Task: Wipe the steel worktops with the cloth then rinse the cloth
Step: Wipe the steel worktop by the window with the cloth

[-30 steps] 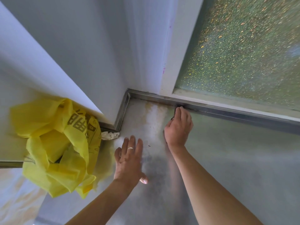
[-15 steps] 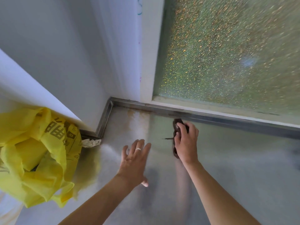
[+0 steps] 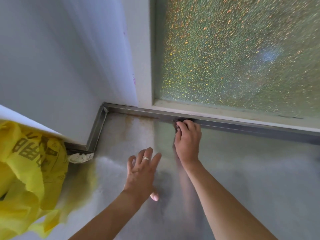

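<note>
My right hand (image 3: 187,139) grips a small dark cloth (image 3: 178,125) and holds it against the raised steel back rim (image 3: 242,126) of the worktop, under the window. Most of the cloth is hidden beneath my fingers. My left hand (image 3: 141,172), with a ring on one finger, lies flat with spread fingers on the steel worktop (image 3: 251,179), nearer to me and to the left of the right hand. The steel shows a brownish stain (image 3: 128,127) near the back left corner.
A crumpled yellow plastic bag (image 3: 31,174) sits at the left edge, with a scrap of white paper (image 3: 80,157) by the steel corner rim. A white wall panel (image 3: 52,75) rises at the back left. A frosted window (image 3: 239,52) stands behind the worktop.
My right hand has pushed the cloth away from me, back up to the steel rim, after having pulled it toward me. My left hand stays flat in about the same spot.
</note>
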Tool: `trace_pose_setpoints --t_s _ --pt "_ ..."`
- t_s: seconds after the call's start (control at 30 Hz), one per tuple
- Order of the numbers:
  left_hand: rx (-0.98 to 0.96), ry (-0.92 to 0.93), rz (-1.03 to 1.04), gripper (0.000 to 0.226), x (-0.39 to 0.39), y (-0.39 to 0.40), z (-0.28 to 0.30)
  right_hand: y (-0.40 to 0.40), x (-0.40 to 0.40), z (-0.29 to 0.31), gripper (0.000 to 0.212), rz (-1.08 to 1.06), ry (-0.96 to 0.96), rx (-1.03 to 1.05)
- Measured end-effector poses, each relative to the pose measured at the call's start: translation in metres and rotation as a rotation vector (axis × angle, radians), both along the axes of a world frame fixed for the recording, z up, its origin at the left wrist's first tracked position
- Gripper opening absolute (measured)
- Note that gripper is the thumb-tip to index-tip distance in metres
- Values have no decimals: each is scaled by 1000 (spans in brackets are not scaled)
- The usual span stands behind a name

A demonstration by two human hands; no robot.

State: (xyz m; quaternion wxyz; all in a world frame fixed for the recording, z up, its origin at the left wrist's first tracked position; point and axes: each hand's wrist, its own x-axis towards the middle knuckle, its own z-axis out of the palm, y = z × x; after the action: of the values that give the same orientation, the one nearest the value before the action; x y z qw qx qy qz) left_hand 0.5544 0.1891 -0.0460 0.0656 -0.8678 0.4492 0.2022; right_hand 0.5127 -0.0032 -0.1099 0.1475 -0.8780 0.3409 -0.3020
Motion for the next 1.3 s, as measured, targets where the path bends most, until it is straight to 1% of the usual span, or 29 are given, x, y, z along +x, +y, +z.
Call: trace_pose_setpoints --t_s 0.07,0.23,0.37,0.53,0.67,0.77,0.9,1.0,1.13,1.23,1.3 --pt "28 -17 -7 135 -1 -3 1 4 2 2 25 -15 22 -17" --pt "136 -102 -61 140 -7 -18 5 5 9 10 24 98 83 -8" --pt "177 -111 -49 139 -10 -25 11 -2 -1 15 24 144 174 -73" --pt "153 -85 1 139 -11 -31 14 -14 -21 16 27 50 215 -83" --pt "128 -82 5 139 -8 -30 10 -11 -15 12 29 28 146 -27" --pt "121 -72 8 138 -9 -29 9 -6 -7 12 33 86 137 -38" --pt "110 -80 8 136 -10 -30 12 14 19 18 32 103 212 12" --pt "98 -79 16 134 -10 -29 15 1 3 19 29 149 218 -50" --pt "88 -66 11 134 -7 -27 15 -6 -18 18 27 -36 224 -44" --pt "77 -61 10 134 -7 -28 14 -1 -13 16 29 -67 179 -34" --pt "67 -54 17 135 -6 -27 14 5 -3 17 33 -27 183 -30"
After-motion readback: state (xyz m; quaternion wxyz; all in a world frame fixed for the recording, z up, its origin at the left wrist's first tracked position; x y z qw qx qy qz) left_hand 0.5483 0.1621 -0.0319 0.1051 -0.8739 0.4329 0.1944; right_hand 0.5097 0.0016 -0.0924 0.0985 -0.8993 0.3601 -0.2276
